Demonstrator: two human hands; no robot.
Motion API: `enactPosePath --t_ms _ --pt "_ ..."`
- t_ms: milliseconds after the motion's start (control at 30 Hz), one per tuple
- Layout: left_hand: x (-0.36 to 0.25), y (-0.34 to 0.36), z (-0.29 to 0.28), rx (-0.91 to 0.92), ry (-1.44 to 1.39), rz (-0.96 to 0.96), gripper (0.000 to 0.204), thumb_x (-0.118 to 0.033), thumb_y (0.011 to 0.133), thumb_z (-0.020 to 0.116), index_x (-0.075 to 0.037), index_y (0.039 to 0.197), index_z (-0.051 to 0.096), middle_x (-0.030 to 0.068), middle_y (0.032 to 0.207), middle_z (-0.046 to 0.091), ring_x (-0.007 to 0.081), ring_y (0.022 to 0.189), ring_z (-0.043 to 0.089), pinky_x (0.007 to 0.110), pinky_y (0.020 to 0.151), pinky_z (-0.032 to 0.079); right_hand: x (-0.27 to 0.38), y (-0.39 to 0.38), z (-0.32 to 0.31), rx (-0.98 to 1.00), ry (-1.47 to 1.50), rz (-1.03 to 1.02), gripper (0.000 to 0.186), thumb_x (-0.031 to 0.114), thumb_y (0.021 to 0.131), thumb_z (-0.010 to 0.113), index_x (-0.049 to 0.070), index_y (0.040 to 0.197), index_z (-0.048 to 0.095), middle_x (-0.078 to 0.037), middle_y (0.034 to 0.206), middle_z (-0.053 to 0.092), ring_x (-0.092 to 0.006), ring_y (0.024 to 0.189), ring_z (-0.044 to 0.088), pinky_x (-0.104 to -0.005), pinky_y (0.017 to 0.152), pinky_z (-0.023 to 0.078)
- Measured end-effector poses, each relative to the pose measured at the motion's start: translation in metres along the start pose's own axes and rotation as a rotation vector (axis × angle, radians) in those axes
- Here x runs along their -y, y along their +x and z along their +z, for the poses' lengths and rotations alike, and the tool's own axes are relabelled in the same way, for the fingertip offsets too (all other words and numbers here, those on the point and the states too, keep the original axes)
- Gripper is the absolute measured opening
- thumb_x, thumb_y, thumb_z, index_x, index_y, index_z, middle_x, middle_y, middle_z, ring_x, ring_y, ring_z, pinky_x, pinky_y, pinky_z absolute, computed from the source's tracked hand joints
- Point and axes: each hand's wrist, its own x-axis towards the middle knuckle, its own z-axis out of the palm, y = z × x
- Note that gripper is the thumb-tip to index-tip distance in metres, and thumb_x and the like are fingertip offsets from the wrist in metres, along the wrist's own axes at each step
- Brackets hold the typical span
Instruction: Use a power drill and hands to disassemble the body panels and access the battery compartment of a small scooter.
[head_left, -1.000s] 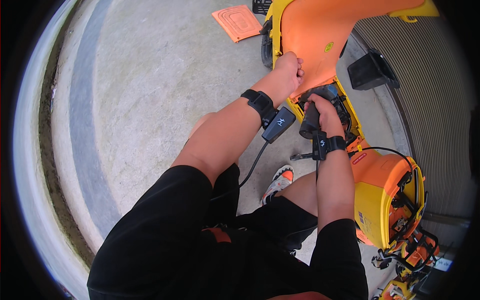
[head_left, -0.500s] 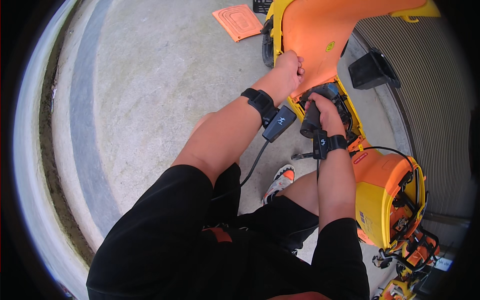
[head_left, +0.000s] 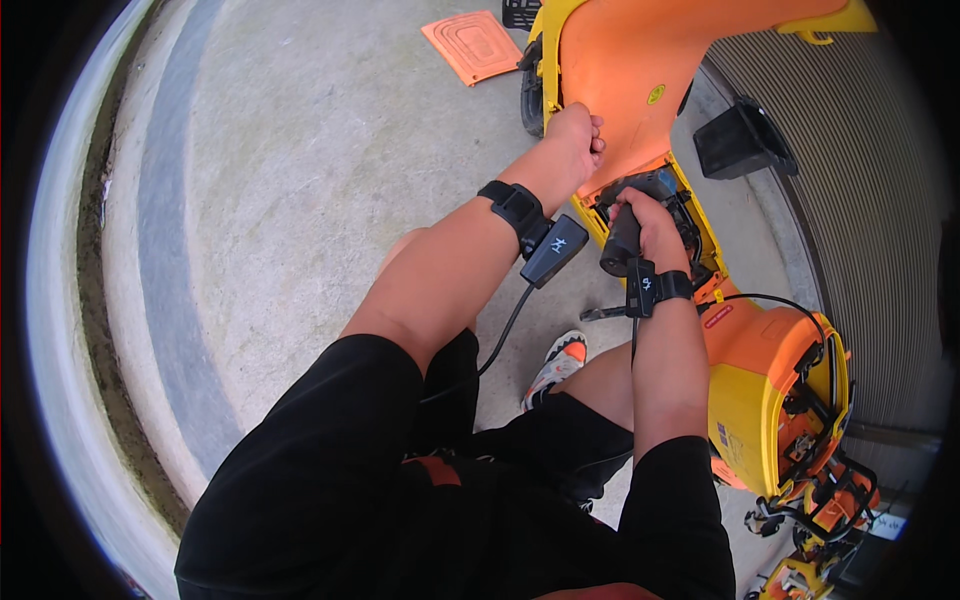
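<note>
While the dark handheld tool (head_left: 621, 243) sits over the open compartment (head_left: 706, 228) of the scooter (head_left: 770, 335), clamped in your right grip (head_left: 650, 222), your left grip (head_left: 577, 142) is curled together beside the orange panel (head_left: 635, 70), a black bin (head_left: 735, 142) beyond.

Org/yel scooter (head_left: 625, 75) is spanning upper ctr-rt of frame, its bay (head_left: 710, 232) lying open, insides showing; blk handheld tool (head_left: 621, 242), partly hidden, is angling over bay's left rim.
</note>
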Motion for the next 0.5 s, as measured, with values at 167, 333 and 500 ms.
enactPosePath --t_ms 167,333,500 --pt "0.0007 -0.0001 0.0002 0.001 0.000 -0.004 0.016 -0.017 0.089 0.037 -0.008 0.079 0.046 -0.0008 0.057 0.037 0.0115 0.046 0.035 0.026 0.042 0.025 0.0002 -0.0009 0.0044 -0.006 -0.010 -0.003 0.010 0.015 0.076 0.059 0.005 0.075 0.056 -0.008 0.061 0.059 -0.0199 0.051 0.056 -0.0310 0.050 0.049" --pt "0.0003 -0.0004 -0.0004 0.004 0.013 -0.007 0.016 -0.017 0.089 0.037 -0.008 0.078 0.045 -0.0007 0.058 0.037 0.0115 0.046 0.035 0.027 0.042 0.025 0.0023 -0.0029 0.0041 -0.023 -0.018 0.008 0.010 0.014 0.076 0.059 0.005 0.075 0.056 -0.008 0.062 0.059 -0.0194 0.051 0.056 -0.0309 0.050 0.049" --pt "0.0001 -0.0002 -0.0004 0.006 0.017 0.000 0.016 -0.017 0.089 0.037 -0.008 0.078 0.045 -0.0005 0.058 0.037 0.0116 0.046 0.035 0.027 0.042 0.025 0.0018 -0.0029 0.0033 -0.012 -0.028 -0.026 0.010 0.015 0.076 0.059 0.005 0.075 0.056 -0.008 0.062 0.059 -0.0192 0.052 0.056 -0.0309 0.051 0.048"
